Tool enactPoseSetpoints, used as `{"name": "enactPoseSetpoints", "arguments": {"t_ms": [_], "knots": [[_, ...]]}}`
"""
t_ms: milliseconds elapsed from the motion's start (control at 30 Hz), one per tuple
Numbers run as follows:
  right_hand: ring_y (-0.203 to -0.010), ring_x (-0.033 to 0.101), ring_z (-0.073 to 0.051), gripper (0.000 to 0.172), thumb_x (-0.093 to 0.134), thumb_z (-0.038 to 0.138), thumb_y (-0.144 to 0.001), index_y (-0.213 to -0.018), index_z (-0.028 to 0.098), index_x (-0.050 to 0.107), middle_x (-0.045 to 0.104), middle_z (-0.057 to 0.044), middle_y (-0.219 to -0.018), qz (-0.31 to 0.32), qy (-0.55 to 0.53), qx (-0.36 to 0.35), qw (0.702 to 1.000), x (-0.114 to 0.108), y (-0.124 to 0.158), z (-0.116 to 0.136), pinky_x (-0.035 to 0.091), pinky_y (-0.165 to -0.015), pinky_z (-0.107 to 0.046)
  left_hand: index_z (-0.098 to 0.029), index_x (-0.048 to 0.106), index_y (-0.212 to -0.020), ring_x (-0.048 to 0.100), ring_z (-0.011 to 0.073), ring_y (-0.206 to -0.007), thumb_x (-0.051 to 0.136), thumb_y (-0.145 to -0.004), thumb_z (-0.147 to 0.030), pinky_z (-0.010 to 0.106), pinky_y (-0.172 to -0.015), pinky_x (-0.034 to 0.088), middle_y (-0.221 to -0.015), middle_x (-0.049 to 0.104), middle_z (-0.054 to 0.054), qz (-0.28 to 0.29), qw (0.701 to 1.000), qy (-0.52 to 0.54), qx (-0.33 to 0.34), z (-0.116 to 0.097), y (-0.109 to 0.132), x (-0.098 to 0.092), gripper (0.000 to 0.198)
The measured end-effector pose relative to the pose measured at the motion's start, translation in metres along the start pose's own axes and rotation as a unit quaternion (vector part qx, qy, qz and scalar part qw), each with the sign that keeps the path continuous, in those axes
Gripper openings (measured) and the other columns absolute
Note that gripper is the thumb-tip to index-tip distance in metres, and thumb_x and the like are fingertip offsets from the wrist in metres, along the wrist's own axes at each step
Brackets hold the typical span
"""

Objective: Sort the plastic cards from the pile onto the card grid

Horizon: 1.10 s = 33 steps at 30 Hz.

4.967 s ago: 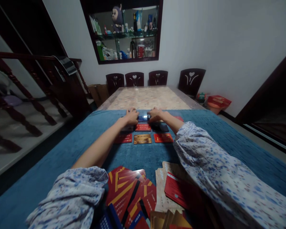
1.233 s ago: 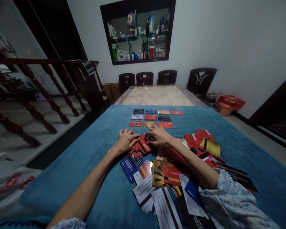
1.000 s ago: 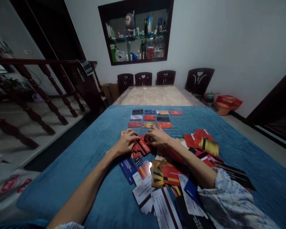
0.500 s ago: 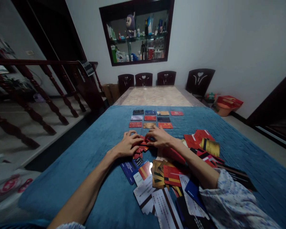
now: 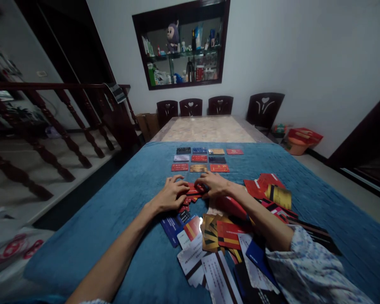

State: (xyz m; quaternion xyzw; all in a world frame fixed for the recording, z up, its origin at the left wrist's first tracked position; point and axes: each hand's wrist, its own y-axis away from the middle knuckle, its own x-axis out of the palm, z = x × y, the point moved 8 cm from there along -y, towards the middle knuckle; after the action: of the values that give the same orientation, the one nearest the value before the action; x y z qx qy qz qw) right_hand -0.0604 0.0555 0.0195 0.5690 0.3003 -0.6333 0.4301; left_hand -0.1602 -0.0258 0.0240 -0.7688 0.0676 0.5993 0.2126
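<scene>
My left hand and my right hand meet over a small bunch of red cards on the blue cloth. Both hands have curled fingers pinching these cards from either side. A loose heap of cards in red, gold, blue, white and black spreads under my right forearm towards me. Farther off lie three neat rows of cards, apart from both hands.
Bare marble table top lies beyond the cloth, with several dark chairs at its far end. A wooden railing runs on the left. A wall cabinet holds bottles and a plush toy. A red basin sits on the floor right.
Five seconds ago both hands were at the far rows of cards. They have drawn back to the heap, and over the last second they have gathered the red cards closer together.
</scene>
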Motion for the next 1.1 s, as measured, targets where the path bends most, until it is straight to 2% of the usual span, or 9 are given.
{"name": "enactPoseSetpoints", "arguments": {"t_ms": [267, 367, 533, 700, 833, 1000, 1100], "knots": [[-0.110, 0.051, -0.030, 0.045, 0.071, 0.035, -0.074, -0.118, 0.026, 0.065, 0.062, -0.010, -0.116, -0.009, 0.014, -0.019, 1.000, 0.001, -0.001, -0.001, 0.042, -0.082, -0.036, -0.021, 0.073, -0.101, 0.043, 0.0322, -0.129, 0.057, -0.082, -0.017, 0.056, -0.106, 0.031, -0.117, 0.069, 0.007, -0.027, 1.000, -0.009, 0.001, -0.008, -0.001, -0.003, 0.025], [-0.106, 0.051, -0.029, 0.044, 0.072, 0.035, -0.074, -0.116, 0.025, 0.066, 0.062, -0.010, -0.113, -0.013, 0.008, -0.026, 1.000, 0.002, -0.002, -0.002, 0.041, -0.082, -0.037, -0.021, 0.073, -0.097, 0.044, 0.0331, -0.127, 0.062, -0.082, -0.023, 0.056, -0.104, 0.032, -0.112, 0.070, 0.007, -0.033, 0.999, -0.006, -0.003, -0.009, -0.001, -0.004, 0.019], [-0.103, 0.052, -0.027, 0.041, 0.073, 0.034, -0.072, -0.112, 0.025, 0.068, 0.064, -0.008, -0.107, -0.019, 0.000, -0.042, 0.999, 0.001, -0.001, -0.003, 0.040, -0.082, -0.034, -0.019, 0.072, -0.089, 0.045, 0.0317, -0.125, 0.066, -0.081, -0.026, 0.053, -0.103, 0.035, -0.107, 0.070, 0.007, -0.042, 0.999, -0.001, -0.006, -0.011, -0.002, -0.005, 0.012], [-0.089, 0.056, -0.021, 0.035, 0.072, 0.031, -0.071, -0.105, 0.020, 0.071, 0.065, -0.006, -0.098, -0.035, -0.033, -0.079, 0.996, -0.001, -0.003, -0.004, 0.041, -0.082, -0.031, -0.018, 0.070, -0.087, 0.048, 0.0297, -0.118, 0.067, -0.081, -0.026, 0.052, -0.100, 0.037, -0.103, 0.069, 0.007, -0.048, 0.999, -0.002, -0.012, -0.011, -0.003, -0.005, 0.011], [-0.086, 0.058, -0.019, 0.029, 0.070, 0.026, -0.072, -0.100, 0.019, 0.073, 0.068, -0.005, -0.092, -0.022, -0.053, -0.089, 0.994, 0.000, -0.003, -0.004, 0.042, -0.083, -0.030, -0.018, 0.070, -0.085, 0.050, 0.0282, -0.115, 0.067, -0.082, -0.027, 0.050, -0.099, 0.037, -0.099, 0.070, 0.006, -0.055, 0.998, 0.005, -0.002, -0.009, -0.002, -0.004, 0.010], [-0.077, 0.061, -0.016, 0.027, 0.068, 0.021, -0.072, -0.098, 0.018, 0.075, 0.072, -0.003, -0.088, -0.001, -0.091, -0.094, 0.991, -0.001, -0.001, -0.003, 0.044, -0.071, -0.024, -0.020, 0.071, -0.084, 0.053, 0.0259, -0.110, 0.066, -0.084, -0.028, 0.045, -0.095, 0.040, -0.093, 0.070, 0.005, -0.075, 0.997, 0.013, 0.018, -0.009, -0.002, -0.005, 0.009], [-0.078, 0.064, -0.016, 0.027, 0.067, 0.020, -0.074, -0.099, 0.018, 0.076, 0.074, -0.004, -0.090, 0.002, -0.104, -0.095, 0.990, -0.003, 0.000, -0.004, 0.045, -0.070, -0.024, -0.021, 0.072, -0.085, 0.054, 0.0251, -0.108, 0.063, -0.087, -0.029, 0.044, -0.093, 0.041, -0.090, 0.070, 0.005, -0.088, 0.996, 0.018, 0.027, -0.010, -0.001, -0.008, 0.011]]}}
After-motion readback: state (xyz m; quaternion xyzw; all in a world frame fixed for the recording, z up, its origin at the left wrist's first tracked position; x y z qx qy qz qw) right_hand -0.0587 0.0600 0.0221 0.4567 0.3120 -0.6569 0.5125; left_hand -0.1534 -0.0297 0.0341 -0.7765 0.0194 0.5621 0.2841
